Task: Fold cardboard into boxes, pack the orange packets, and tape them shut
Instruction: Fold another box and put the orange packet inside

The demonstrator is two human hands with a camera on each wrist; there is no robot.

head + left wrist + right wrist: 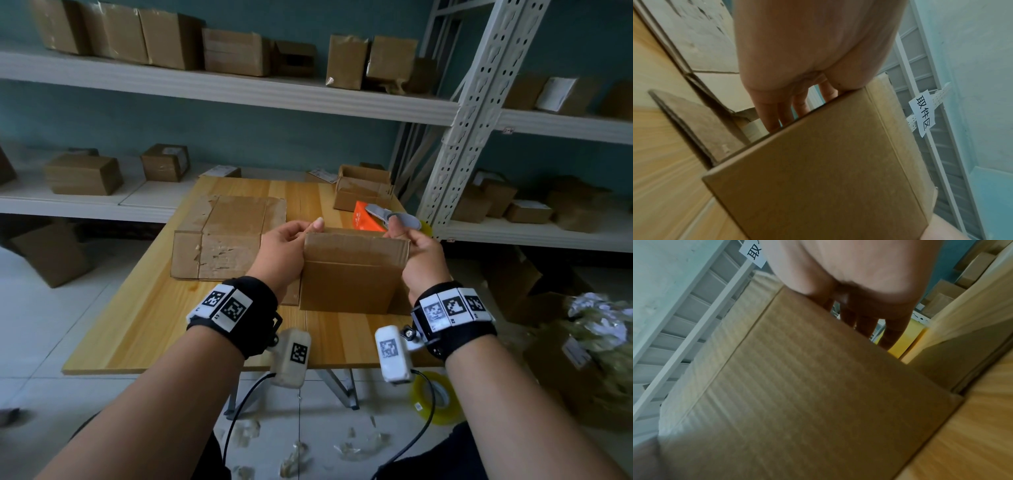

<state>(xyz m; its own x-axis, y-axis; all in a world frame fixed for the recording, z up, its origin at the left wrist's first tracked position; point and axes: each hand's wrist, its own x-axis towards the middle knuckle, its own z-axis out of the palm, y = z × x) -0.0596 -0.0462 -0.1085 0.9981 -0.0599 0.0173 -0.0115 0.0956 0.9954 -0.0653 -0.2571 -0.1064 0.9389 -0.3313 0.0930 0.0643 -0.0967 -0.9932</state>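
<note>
White shelves hold taped parcels ahead of you; a paper sign hangs on the rack, and scraps litter the floor.

In the frame centre the small box stands on the table, the flat cardboard to its left, the packet behind it.

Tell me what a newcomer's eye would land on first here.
First, the cardboard box standing on the wooden table, held between the left hand and right hand. Next, the orange packet just behind the box, the brightest spot. Then the big worn carton lying left of the hands.
</note>
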